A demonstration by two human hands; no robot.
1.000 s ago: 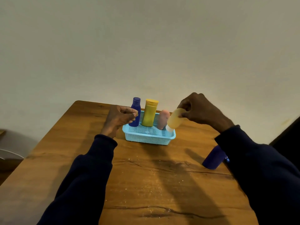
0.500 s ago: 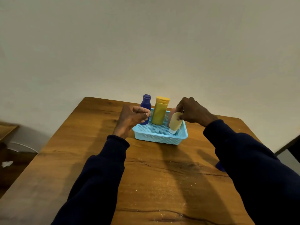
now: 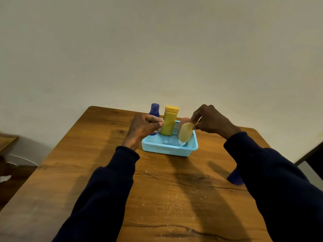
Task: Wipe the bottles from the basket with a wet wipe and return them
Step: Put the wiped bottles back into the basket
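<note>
Wooden table [image 3: 174,198], plain wall [image 3: 157,49] behind. Right hand [image 3: 212,120] pinches the top end of the pale yellow tube [image 3: 185,133], which stands cap-down at the right front of the light blue basket [image 3: 166,149], just ahead of the pink tube [image 3: 182,120]. Left hand [image 3: 145,124] has curled fingers, thumb on forefinger, at the basket's left side; can't tell if it holds anything. Yellow bottle [image 3: 169,122] and blue bottle [image 3: 154,110] stand upright at the back.

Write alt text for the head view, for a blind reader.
The right hand pinches the top of a pale tube standing cap down in a blue basket on a wooden table. A blue bottle, a yellow bottle and a pink tube stand behind it; the left hand is curled by the basket.
</note>
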